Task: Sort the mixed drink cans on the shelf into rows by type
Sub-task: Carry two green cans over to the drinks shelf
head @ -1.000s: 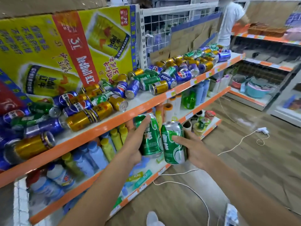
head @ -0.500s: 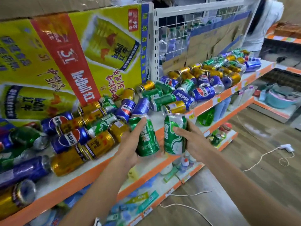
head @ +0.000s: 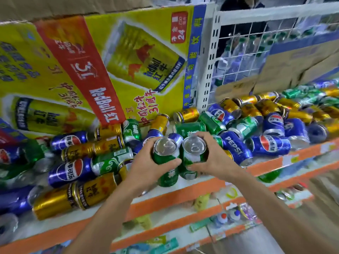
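Note:
My left hand [head: 146, 166] grips an upright green can [head: 166, 158] and my right hand [head: 212, 158] grips a second upright green can [head: 194, 153]. The two cans stand side by side, touching, near the front edge of the white shelf with an orange lip [head: 183, 193]. Around them lies a jumbled heap of cans on their sides: blue Pepsi cans [head: 236, 147], gold Red Bull cans [head: 95, 193] and more green cans [head: 190, 128].
A yellow and red Red Bull carton [head: 102, 70] stands behind the heap at the left. A white wire-grid back panel [head: 256, 52] and brown cardboard [head: 293, 70] lie at the right. Lower shelves [head: 201, 233] hold bottles. A person stands behind the grid.
Both hands have carried the two green cans up from below the shelf edge and onto the shelf front, upright. The camera has moved closer and now looks down on the can tops.

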Demonstrator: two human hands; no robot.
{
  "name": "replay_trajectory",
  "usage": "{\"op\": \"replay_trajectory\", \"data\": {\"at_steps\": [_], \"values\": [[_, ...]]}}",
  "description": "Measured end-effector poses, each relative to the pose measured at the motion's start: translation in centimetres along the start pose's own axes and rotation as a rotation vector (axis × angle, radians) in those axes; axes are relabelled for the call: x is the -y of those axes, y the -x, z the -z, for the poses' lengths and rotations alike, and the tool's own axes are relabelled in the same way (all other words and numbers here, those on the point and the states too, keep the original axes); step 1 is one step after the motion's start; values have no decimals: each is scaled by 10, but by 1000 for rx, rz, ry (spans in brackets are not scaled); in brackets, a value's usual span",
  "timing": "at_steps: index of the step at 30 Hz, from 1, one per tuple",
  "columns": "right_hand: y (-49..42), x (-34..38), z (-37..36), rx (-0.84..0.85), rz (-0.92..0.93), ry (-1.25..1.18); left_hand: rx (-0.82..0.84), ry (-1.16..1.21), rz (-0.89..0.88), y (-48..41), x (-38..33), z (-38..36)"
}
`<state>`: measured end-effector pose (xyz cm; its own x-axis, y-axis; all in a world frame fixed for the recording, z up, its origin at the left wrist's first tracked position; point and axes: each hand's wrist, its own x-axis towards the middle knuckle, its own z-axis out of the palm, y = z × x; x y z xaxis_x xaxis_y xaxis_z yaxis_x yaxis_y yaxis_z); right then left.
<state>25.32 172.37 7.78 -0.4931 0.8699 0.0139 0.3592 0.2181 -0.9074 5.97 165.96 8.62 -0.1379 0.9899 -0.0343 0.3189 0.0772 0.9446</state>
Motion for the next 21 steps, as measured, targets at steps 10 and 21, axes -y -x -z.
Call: {"op": "replay_trajectory", "data": {"at_steps": [10, 21], "values": [[-49, -12, 22, 299, 263, 300, -58, -424, 59, -9, 10, 0], [-60, -20, 19, 447, 227, 422, 25, -607, 96, -6, 21, 20]]}}
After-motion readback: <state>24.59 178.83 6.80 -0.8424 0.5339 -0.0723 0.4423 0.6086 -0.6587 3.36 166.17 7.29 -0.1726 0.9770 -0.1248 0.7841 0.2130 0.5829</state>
